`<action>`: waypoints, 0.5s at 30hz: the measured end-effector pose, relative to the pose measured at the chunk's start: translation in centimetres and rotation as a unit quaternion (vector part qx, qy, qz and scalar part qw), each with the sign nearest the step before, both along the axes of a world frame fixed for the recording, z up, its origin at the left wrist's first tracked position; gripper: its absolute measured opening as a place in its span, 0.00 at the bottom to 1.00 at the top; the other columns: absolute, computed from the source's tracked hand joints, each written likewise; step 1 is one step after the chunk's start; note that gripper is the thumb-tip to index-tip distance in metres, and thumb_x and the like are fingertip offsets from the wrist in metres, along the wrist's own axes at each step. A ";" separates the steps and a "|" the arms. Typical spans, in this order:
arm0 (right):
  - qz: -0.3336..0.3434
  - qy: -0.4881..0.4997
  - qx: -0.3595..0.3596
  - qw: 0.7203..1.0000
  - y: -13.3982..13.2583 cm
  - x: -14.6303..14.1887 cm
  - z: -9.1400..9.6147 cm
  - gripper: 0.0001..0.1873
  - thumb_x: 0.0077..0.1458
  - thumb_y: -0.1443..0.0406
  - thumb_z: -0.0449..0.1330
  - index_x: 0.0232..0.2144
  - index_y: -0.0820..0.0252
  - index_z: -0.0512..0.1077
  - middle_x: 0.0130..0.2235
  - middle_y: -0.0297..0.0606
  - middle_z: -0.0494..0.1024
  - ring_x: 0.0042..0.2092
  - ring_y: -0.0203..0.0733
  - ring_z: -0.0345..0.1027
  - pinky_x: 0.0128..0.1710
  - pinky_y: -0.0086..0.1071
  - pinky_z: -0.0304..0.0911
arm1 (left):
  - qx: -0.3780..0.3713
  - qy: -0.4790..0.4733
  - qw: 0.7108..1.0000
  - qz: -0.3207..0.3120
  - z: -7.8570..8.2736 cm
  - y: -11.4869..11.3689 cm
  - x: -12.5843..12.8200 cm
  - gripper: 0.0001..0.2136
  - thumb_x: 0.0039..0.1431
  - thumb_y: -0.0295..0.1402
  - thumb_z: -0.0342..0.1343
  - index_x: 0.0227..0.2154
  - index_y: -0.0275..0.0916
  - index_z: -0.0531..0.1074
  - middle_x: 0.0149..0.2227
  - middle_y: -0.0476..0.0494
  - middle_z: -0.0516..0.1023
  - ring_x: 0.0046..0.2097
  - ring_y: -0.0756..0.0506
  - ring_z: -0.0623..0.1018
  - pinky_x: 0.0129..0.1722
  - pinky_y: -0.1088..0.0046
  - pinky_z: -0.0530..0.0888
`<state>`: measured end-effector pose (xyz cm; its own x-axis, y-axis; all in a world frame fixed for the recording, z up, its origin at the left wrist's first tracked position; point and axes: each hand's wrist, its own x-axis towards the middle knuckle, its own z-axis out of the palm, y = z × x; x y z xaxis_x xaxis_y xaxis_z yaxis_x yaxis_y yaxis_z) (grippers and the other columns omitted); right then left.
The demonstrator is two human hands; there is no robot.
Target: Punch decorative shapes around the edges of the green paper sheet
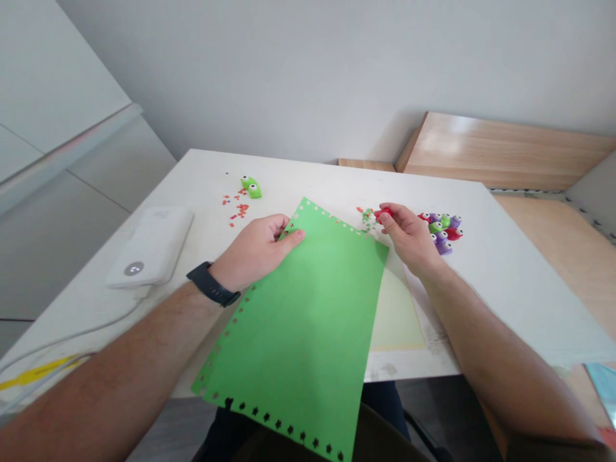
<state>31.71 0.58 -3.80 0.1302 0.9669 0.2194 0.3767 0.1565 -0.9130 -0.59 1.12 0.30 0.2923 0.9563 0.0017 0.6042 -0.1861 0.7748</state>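
A sheet of green paper (312, 308) is pinched at its upper left edge in my left hand (262, 247), thumb on top. Small shaped holes run along its top, left and bottom edges; the right edge looks plain. The sheet tilts toward me, its lower end past the table's front edge. My right hand (411, 237) closes on a small red craft punch (384, 215), just beyond the sheet's upper right corner and apart from it. Green and red paper bits (368, 218) lie under and beside that punch. My fingers hide part of it.
Several red, purple and green punches with eyes (441, 232) cluster at the right. Two green punches (251, 187) lie at the back left near red paper bits (242, 210). A white device (153, 247) with a cable stands left; pale yellow paper (397, 314) lies beneath the sheet.
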 end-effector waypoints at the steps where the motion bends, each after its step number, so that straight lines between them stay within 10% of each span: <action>1: 0.000 0.001 0.000 1.000 -0.1 0.0 0.1 0.25 0.62 0.46 0.64 0.54 0.52 0.76 0.47 0.40 0.81 0.49 0.46 0.74 0.47 0.41 0.70 | 0.001 0.000 1.000 0.001 0.0 0.0 0.0 0.17 0.65 0.48 0.59 0.28 0.41 0.68 0.22 0.52 0.68 0.24 0.49 0.65 0.24 0.72 0.55; 15: 0.078 0.002 -0.078 0.994 -1.7 0.6 1.7 0.22 0.61 0.47 0.65 0.50 0.54 0.79 0.44 0.38 0.82 0.45 0.46 0.72 0.49 0.41 0.64 | 0.006 -0.027 0.999 0.018 0.3 0.0 -0.1 0.16 0.63 0.47 0.59 0.28 0.41 0.69 0.22 0.52 0.67 0.24 0.48 0.64 0.23 0.72 0.55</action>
